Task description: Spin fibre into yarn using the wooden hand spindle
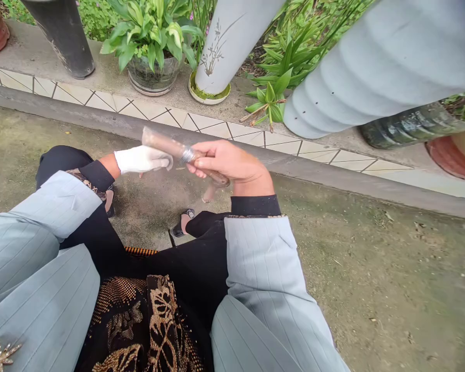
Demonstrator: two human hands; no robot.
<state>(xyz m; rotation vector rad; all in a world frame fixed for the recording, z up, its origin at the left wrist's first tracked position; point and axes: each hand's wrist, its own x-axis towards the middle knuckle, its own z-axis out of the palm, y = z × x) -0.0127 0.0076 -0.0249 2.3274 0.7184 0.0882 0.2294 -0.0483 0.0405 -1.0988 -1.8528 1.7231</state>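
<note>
My right hand (220, 160), bare, is closed round a brown wooden-looking handle (163, 142) with silver wire or tape wrapped about its middle. The handle points up and to the left. Below my right fingers a blurred brownish end (211, 192) of it shows, too smeared to name. My left hand (141, 159) wears a white glove and lies just behind and below the handle's upper part. Its fingers look bent and close together, but motion blur and the handle hide whether they grip anything.
A low ledge with white tiles (132, 110) runs across in front. On it stand a leafy plant in a clear pot (153, 77), a white vase (220, 51), a dark container (64, 36) and a large ribbed grey pot (356, 72). Concrete ground (372, 258) lies below, under my feet.
</note>
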